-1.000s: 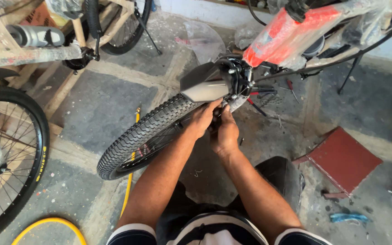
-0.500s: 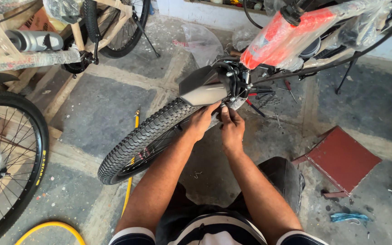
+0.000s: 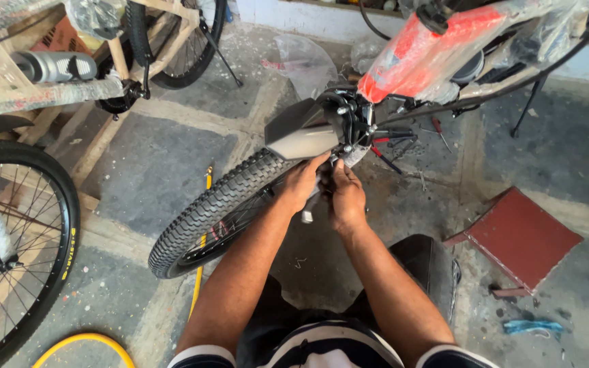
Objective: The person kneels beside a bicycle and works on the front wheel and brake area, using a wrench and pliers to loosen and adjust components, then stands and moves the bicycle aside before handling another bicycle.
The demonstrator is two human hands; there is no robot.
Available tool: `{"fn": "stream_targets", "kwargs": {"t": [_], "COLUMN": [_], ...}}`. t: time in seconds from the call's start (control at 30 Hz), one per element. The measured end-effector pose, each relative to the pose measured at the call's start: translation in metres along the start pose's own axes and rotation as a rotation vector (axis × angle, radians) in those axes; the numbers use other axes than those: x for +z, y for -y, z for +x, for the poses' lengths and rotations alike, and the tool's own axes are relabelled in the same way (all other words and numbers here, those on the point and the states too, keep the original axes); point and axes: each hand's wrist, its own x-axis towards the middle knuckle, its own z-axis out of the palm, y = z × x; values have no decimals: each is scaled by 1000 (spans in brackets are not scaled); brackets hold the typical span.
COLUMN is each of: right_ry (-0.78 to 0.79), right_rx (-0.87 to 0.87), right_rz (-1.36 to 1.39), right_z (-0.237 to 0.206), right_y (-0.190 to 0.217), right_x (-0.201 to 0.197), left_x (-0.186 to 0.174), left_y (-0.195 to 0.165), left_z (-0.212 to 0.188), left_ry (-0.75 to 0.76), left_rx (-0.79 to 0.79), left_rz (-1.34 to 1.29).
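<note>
- Grey stone floor (image 3: 144,170) with pale joints, dusty, strewn with small bits; pale wall base at 12 o'clock.
- Knobby front tyre (image 3: 213,208) slanting from 7 o'clock toward centre, under a grey-black mudguard (image 3: 301,129).
- Left hand (image 3: 301,184) curled shut against the tyre's top end, just below the mudguard, fingers pressed together around something too hidden to name.
- Right hand (image 3: 345,197) touching the left, at its 3 o'clock side, closed on a small silvery tool (image 3: 310,208) whose pale end pokes out at 6 o'clock.
- Red frame tube (image 3: 431,54) in clear plastic wrap at 1 o'clock above both hands.
- Crumpled clear plastic bag (image 3: 305,61) on the floor at 12 o'clock.
- Dark red square slab (image 3: 523,238) at 4 o'clock.
- Second bicycle wheel (image 3: 15,252) at 8 o'clock; yellow hose (image 3: 86,341) at 7 o'clock.
</note>
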Motion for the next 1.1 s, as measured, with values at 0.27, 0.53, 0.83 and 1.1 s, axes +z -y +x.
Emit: {"fn": "stream_targets", "kwargs": {"t": [0.27, 0.53, 0.83, 1.1], "right_ry": [-73, -92, -148, -64], "right_rx": [30, -36, 172, -437], "right_rz": [17, 283, 243, -232], "right_z": [8, 9, -5, 4], "right_y": [-4, -23, -3, -21], "right_x": [0, 15, 12, -3], "left_x": [-2, 4, 11, -3], "left_y": [6, -13, -5, 5], "left_z": [4, -10, -2, 6], "left_ry": [-1, -10, -39, 48], "left_rx": [43, 65, 26, 81], "left_rz": [111, 123, 52, 103]}}
